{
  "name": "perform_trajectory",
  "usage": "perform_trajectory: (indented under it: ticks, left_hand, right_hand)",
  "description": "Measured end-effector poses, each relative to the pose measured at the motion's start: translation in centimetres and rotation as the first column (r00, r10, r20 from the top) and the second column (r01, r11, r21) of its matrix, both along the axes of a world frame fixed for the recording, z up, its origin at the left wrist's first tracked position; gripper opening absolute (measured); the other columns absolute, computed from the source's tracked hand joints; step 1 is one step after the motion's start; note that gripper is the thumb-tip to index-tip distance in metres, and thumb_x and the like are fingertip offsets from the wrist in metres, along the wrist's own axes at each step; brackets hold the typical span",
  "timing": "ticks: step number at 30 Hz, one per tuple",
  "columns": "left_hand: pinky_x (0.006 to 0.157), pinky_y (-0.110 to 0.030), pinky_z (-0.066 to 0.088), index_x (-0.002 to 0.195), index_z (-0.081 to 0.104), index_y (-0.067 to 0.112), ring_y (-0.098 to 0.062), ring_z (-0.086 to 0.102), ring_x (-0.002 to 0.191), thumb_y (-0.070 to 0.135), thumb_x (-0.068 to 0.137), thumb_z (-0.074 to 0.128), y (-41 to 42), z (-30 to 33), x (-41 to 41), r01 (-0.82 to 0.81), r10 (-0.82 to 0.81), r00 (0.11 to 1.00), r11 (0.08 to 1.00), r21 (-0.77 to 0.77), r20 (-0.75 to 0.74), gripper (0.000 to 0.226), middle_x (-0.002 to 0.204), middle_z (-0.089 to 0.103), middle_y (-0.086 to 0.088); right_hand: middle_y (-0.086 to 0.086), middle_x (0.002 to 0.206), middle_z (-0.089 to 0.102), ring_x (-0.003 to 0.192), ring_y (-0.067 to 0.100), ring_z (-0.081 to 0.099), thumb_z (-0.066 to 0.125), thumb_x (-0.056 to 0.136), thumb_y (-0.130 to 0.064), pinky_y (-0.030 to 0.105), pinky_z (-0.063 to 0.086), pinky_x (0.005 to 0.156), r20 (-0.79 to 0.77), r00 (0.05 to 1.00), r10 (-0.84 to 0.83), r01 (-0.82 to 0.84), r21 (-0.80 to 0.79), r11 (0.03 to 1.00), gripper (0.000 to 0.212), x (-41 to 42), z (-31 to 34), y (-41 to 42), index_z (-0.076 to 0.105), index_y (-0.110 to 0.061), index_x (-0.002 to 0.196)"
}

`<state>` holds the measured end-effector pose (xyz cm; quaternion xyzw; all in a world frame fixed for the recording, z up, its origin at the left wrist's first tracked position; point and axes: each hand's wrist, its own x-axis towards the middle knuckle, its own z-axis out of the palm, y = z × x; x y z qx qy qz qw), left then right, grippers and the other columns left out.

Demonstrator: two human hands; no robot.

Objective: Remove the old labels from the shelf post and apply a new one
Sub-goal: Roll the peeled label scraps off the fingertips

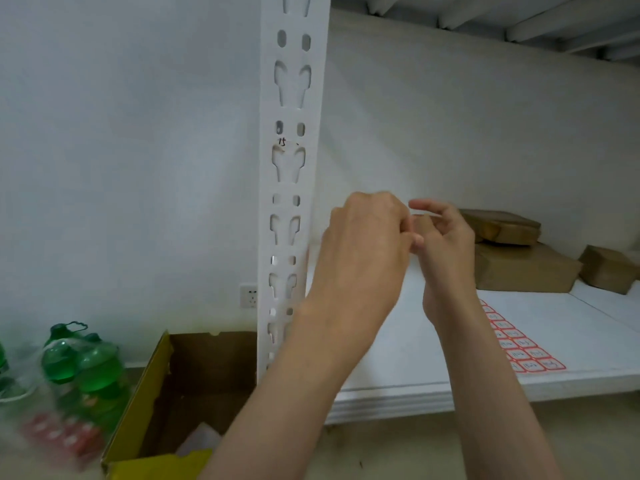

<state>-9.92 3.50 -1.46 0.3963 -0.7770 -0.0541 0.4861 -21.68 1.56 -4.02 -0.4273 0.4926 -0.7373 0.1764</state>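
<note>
Cardboard box (194,393) holds white scraps; L hand (367,244) & R hand (446,244) fingertips pinched together.

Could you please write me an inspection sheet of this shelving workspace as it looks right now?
Surface: white shelf board, mostly bare at the front.
Job's things: white slotted shelf post with a scrap of old label bearing black marks still stuck on it; sheet of red-bordered labels lying on the shelf.
Clutter: brown parcels at the back of the shelf; open cardboard box on the floor; green bottles left of it.
Grippers: left hand and right hand meet fingertip to fingertip beside the post; anything pinched is too small to tell.
Cables: nothing seen.
Surroundings: white wall with a socket.
</note>
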Motion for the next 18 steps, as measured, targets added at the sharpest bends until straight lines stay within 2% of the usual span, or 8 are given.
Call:
perform_trajectory:
  ticks: [1, 3, 6, 9, 11, 14, 16, 18]
  left_hand:
    - [0.068, -0.036, 0.054, 0.083, 0.074, 0.017, -0.025, 0.066, 0.076, 0.027, 0.092, 0.071, -0.3, -0.9, -0.8, 0.008, -0.009, 0.999, 0.999, 0.035, 0.04, 0.014, 0.077, 0.067, -0.001]
    - [0.063, -0.036, 0.048, 0.078, 0.065, 0.015, -0.031, 0.066, 0.077, 0.027, 0.101, 0.059, -1.5, -3.1, -2.1, -0.031, 0.011, 0.988, 0.991, 0.127, 0.155, 0.027, 0.081, 0.066, -0.008]
    - [0.063, -0.034, 0.038, 0.067, 0.043, 0.017, -0.031, 0.055, 0.075, 0.035, 0.107, 0.044, -3.5, -6.3, -2.8, -0.139, 0.047, 0.949, 0.95, 0.279, 0.312, 0.043, 0.081, 0.057, -0.007]
    - [0.063, -0.033, 0.035, 0.08, 0.048, 0.013, -0.027, 0.052, 0.075, 0.03, 0.108, 0.044, -4.8, -8.8, -3.0, -0.165, 0.021, 0.927, 0.919, 0.359, 0.373, 0.033, 0.087, 0.057, -0.007]
    - [0.067, -0.034, 0.037, 0.097, 0.049, 0.012, -0.028, 0.056, 0.082, 0.026, 0.103, 0.054, -5.2, -9.7, -3.1, -0.146, -0.013, 0.925, 0.911, 0.387, 0.38, 0.016, 0.1, 0.059, -0.008]
    - [0.069, -0.034, 0.039, 0.114, 0.049, 0.016, -0.025, 0.055, 0.083, 0.022, 0.098, 0.062, -5.2, -9.8, -2.8, -0.118, -0.022, 0.942, 0.913, 0.391, 0.335, 0.022, 0.104, 0.058, -0.005]
    - [0.068, -0.035, 0.044, 0.106, 0.057, 0.015, -0.025, 0.058, 0.083, 0.014, 0.097, 0.057, -5.0, -8.9, -2.7, -0.101, 0.003, 0.957, 0.94, 0.326, 0.29, 0.009, 0.099, 0.06, -0.005]
    - [0.064, -0.033, 0.048, 0.083, 0.058, 0.015, -0.026, 0.061, 0.078, 0.014, 0.091, 0.058, -4.6, -7.5, -2.4, -0.076, 0.016, 0.978, 0.957, 0.279, 0.209, 0.007, 0.085, 0.059, -0.002]
  right_hand:
    - [-0.001, 0.08, 0.067, 0.067, 0.007, 0.063, 0.05, 0.093, 0.0, 0.026, 0.049, 0.068, 0.027, 1.0, -0.002, 0.001, 0.034, 0.999, 0.026, -0.6, -0.7, -0.2, 0.068, -0.015, 0.106]
    - [0.002, 0.082, 0.067, 0.072, 0.014, 0.063, 0.048, 0.095, 0.0, 0.032, 0.053, 0.071, 0.054, 0.998, -0.019, 0.014, 0.092, 0.996, 0.026, -1.4, -1.9, -0.5, 0.067, -0.015, 0.104]
    - [0.001, 0.085, 0.069, 0.074, 0.012, 0.065, 0.046, 0.095, -0.002, 0.034, 0.054, 0.079, -0.034, 0.998, -0.044, 0.049, 0.172, 0.984, 0.028, -1.4, -3.0, -0.6, 0.066, -0.02, 0.101]
    - [0.001, 0.087, 0.07, 0.071, 0.008, 0.064, 0.046, 0.096, -0.004, 0.027, 0.053, 0.074, -0.109, 0.994, 0.0, 0.023, 0.212, 0.977, 0.027, -1.0, -3.1, -0.6, 0.065, -0.021, 0.103]
    - [0.0, 0.087, 0.07, 0.071, 0.006, 0.065, 0.046, 0.097, -0.006, 0.026, 0.054, 0.074, -0.147, 0.989, 0.026, 0.01, 0.241, 0.97, 0.026, -0.8, -2.9, -0.7, 0.064, -0.023, 0.104]
    - [-0.001, 0.089, 0.071, 0.073, 0.007, 0.068, 0.048, 0.097, -0.007, 0.028, 0.057, 0.078, -0.195, 0.98, 0.045, 0.008, 0.264, 0.964, 0.024, -0.5, -2.7, -0.6, 0.063, -0.025, 0.105]
    - [0.003, 0.092, 0.072, 0.069, 0.005, 0.067, 0.051, 0.094, -0.007, 0.028, 0.057, 0.077, -0.204, 0.978, 0.055, -0.003, 0.246, 0.969, 0.024, -0.3, -2.2, -0.4, 0.064, -0.024, 0.105]
    - [0.005, 0.091, 0.072, 0.064, 0.002, 0.066, 0.053, 0.092, -0.005, 0.025, 0.055, 0.072, -0.194, 0.98, 0.046, -0.008, 0.19, 0.982, 0.024, 0.0, -1.4, -0.1, 0.066, -0.022, 0.103]
